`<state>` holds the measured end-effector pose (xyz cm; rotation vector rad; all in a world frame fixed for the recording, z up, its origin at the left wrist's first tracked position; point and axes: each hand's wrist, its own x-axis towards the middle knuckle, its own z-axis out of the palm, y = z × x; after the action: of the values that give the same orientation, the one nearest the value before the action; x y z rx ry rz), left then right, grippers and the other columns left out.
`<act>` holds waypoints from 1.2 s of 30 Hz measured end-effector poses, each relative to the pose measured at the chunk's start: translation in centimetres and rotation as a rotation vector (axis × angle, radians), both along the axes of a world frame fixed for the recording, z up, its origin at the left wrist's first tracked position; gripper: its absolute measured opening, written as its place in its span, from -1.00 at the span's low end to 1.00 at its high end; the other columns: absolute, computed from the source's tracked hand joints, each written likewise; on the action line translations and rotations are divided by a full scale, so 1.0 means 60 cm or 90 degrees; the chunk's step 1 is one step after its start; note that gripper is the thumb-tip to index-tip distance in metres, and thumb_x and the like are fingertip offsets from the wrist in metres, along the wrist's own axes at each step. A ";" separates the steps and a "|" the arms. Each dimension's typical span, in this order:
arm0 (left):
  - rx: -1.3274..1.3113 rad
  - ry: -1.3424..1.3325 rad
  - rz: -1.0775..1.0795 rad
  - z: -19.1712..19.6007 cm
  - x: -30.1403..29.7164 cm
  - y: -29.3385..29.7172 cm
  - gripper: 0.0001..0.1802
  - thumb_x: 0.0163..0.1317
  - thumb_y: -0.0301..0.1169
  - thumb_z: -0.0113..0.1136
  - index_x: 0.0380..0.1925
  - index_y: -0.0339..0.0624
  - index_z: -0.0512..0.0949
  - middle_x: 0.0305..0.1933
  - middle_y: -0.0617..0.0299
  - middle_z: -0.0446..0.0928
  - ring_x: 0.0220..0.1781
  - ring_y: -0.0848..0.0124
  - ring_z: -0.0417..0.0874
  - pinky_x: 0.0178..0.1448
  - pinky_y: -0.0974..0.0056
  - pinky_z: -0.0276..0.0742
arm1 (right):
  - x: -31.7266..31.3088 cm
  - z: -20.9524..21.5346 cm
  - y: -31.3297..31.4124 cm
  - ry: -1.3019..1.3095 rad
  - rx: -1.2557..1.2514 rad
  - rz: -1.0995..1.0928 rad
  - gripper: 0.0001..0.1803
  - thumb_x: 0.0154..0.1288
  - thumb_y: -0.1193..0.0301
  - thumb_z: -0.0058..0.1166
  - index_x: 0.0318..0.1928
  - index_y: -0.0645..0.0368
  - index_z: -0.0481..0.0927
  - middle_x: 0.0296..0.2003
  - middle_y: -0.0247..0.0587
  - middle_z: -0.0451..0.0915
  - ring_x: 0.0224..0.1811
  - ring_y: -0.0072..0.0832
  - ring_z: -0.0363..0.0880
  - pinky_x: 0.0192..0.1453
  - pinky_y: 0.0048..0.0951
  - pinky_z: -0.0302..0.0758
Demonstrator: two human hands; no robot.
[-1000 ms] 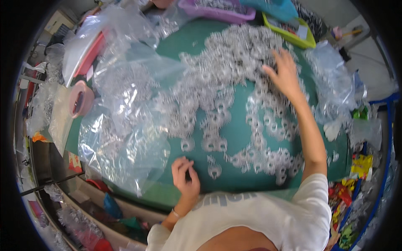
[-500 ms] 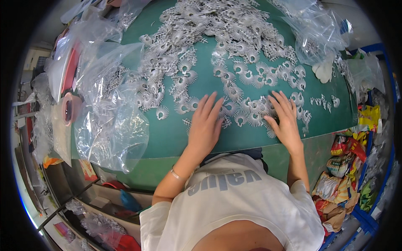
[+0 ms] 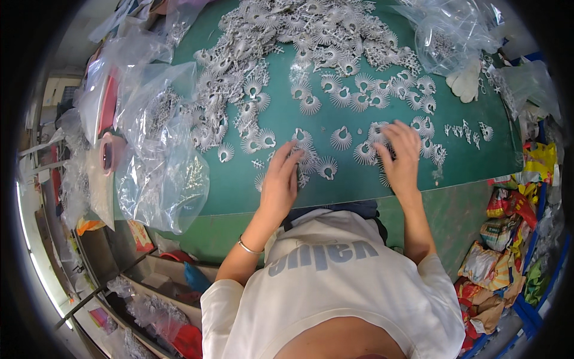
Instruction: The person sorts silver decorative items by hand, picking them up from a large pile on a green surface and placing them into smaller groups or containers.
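Both hands lie flat, fingers spread, on the green worktop [image 3: 359, 197]: the left hand [image 3: 281, 182] and right hand [image 3: 399, 157] each press on white fan-shaped parts [image 3: 342, 139] near its front edge, gripping nothing. Judging by the big heap [image 3: 287, 36] further back and the part-filled clear bags [image 3: 161, 155], most sorting remains.

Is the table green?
Yes, the table has a green top, which shows between the white fan-shaped parts under the left hand and right hand.
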<state>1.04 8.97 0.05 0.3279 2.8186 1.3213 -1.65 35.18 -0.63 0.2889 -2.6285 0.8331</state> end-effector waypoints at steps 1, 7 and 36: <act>-0.045 0.056 0.045 0.007 0.006 0.003 -0.61 0.05 -0.65 0.11 -0.05 -0.25 0.45 0.11 0.03 0.35 0.14 0.02 0.36 0.17 0.12 0.29 | 0.001 -0.004 0.007 0.013 0.004 -0.036 -0.69 0.03 0.43 0.21 -0.16 0.19 0.54 -0.09 -0.17 0.49 0.11 -0.19 0.36 0.22 -0.12 0.15; -0.220 0.080 0.147 0.012 0.028 0.012 -0.50 -0.05 -0.44 0.32 -0.04 -0.20 0.43 -0.01 0.11 0.36 0.01 0.13 0.34 0.08 0.14 0.17 | 0.012 0.022 -0.036 -0.015 0.016 0.014 -0.59 0.02 0.42 0.20 -0.06 0.18 0.49 0.05 -0.13 0.37 0.16 -0.09 0.26 0.21 -0.09 0.13; 0.311 -0.007 0.096 0.039 0.020 0.066 -0.78 -0.01 -0.70 0.22 -0.31 -0.30 0.56 -0.39 0.19 0.54 -0.40 0.48 0.54 -0.27 0.43 0.47 | 0.048 0.043 -0.128 -0.477 -0.670 0.184 -0.84 0.25 0.51 0.02 -0.18 0.31 0.53 -0.35 -0.23 0.58 -0.37 -0.58 0.52 -0.40 -0.58 0.41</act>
<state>2.27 12.93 2.40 0.1077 2.5154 2.0305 1.23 27.52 1.98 0.0476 -2.2641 2.6431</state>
